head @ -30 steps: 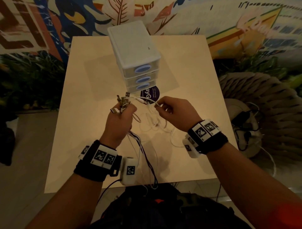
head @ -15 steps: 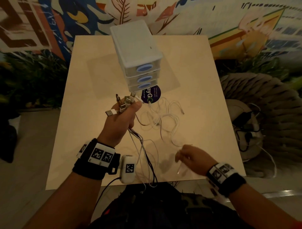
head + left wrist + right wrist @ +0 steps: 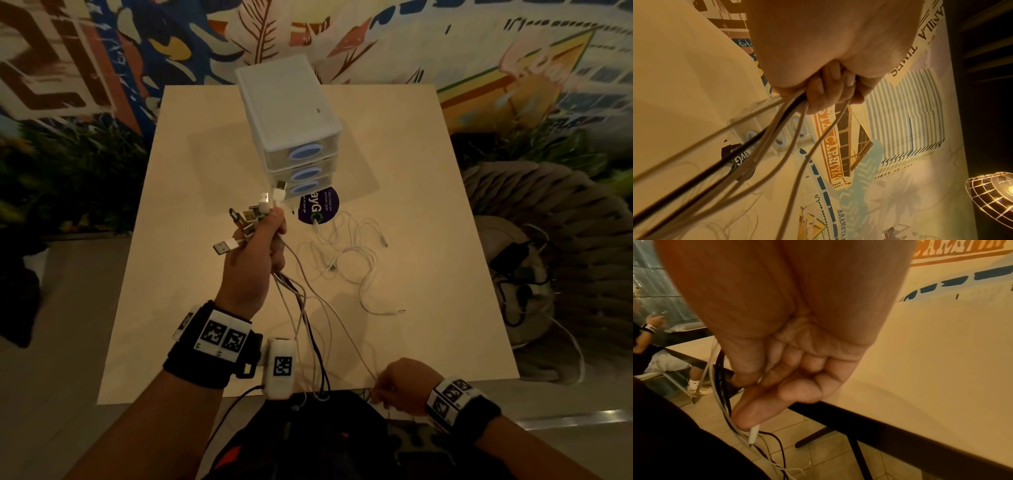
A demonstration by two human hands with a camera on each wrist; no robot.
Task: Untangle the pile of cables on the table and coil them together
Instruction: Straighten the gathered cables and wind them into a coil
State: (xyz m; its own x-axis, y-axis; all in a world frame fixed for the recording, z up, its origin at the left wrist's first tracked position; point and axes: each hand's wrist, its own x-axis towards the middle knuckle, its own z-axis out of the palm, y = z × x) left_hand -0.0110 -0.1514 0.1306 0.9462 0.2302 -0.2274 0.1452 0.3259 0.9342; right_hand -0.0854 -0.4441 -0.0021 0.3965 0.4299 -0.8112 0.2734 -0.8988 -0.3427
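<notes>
Cables gathered in one fist above a pale table, loose white ones lying beside a purple sticker.

Head view: the left hand (image 3: 255,260) clenches a bundle of cables (image 3: 301,308), mostly white with one dark, its plug ends (image 3: 251,217) fanning upward, several of them flat metal USB heads; the strands trail over the near edge of the table (image 3: 191,240). White loose cables (image 3: 349,255) lie curled right of the fist, touching a round purple sticker (image 3: 317,207) whose letters "ayG" show. A white plastic drawer unit (image 3: 291,116) has three drawers with blue oval handles. Left wrist view: the curled fingers (image 3: 830,91) grip about six strands. Right wrist view: the right hand (image 3: 789,378) pinches a thin white connector tip (image 3: 753,434) below the table edge.
</notes>
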